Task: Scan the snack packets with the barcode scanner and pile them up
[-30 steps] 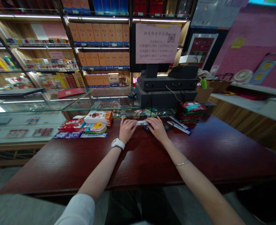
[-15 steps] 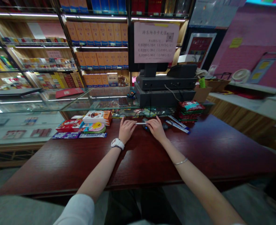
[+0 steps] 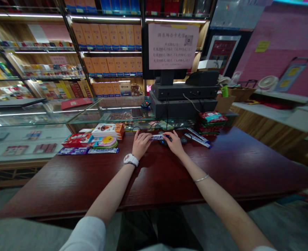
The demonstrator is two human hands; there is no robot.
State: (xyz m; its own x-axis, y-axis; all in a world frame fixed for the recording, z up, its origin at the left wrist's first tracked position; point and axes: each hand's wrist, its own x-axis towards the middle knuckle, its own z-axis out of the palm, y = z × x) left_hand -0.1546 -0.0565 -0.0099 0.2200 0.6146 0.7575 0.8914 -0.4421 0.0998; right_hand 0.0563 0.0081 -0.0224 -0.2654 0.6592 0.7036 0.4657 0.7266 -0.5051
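Note:
Between my two hands, a slim blue-and-white stick packet (image 3: 157,137) is stretched level above the wooden table (image 3: 154,181). My left hand (image 3: 141,143) pinches its left end, and my right hand (image 3: 174,142) grips the right end. Behind the packet lies a dark device (image 3: 183,140) with a small blue light, partly hidden by my right hand. To the right rest similar stick packets (image 3: 198,140). On the left, more stick packets (image 3: 103,150) lie in front of a round-ended pink and yellow package (image 3: 104,142).
Red packages (image 3: 77,139) and a white-and-orange box (image 3: 108,130) sit at the table's left. A stack of red packets (image 3: 212,122) stands at the right. Behind are a glass display case (image 3: 112,108) and a monitor with a paper sign (image 3: 173,47).
The stick packet has turned in my fingers: it showed a thin pale edge before, and now its printed blue-and-white face shows. Both hands stay in nearly the same place.

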